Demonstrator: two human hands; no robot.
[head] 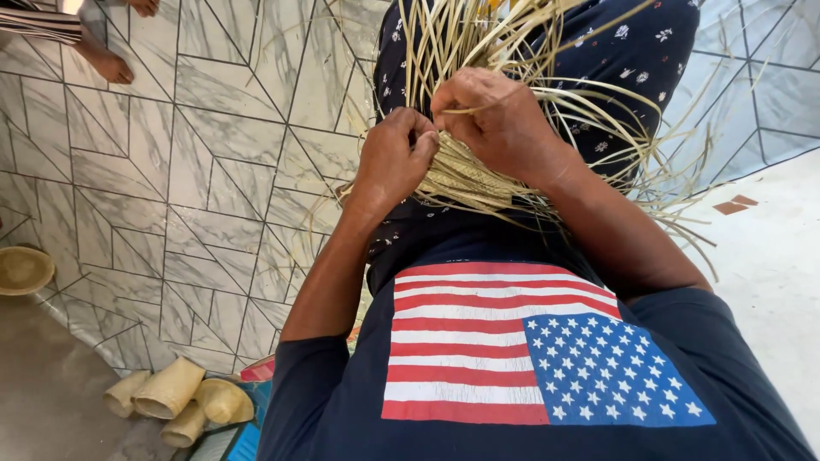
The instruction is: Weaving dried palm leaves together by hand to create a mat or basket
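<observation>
Nearest: dark shirt (pixel 478 401), flag print.

Above, on lap: weave (pixel 461 175), part-plaited, loose strips (pixel 444 34) fanning out every way.

Left hand (pixel 395 154) fisted, pinching strips at weave edge. Right hand (pixel 504 119) curled, clamped on strip over weave, touching left.

Risks, judged: strip snapping or kinking under hard pull; pinch slipping, plait loosening; loose ends tangling, wrong strip picked; thin edge cutting finger.

Farther, lower left: woven cones (pixel 175 393) on floor. Left: round tray (pixel 21 269). Far top left: another person's hand (pixel 111 67) on tiled floor (pixel 213 171).
</observation>
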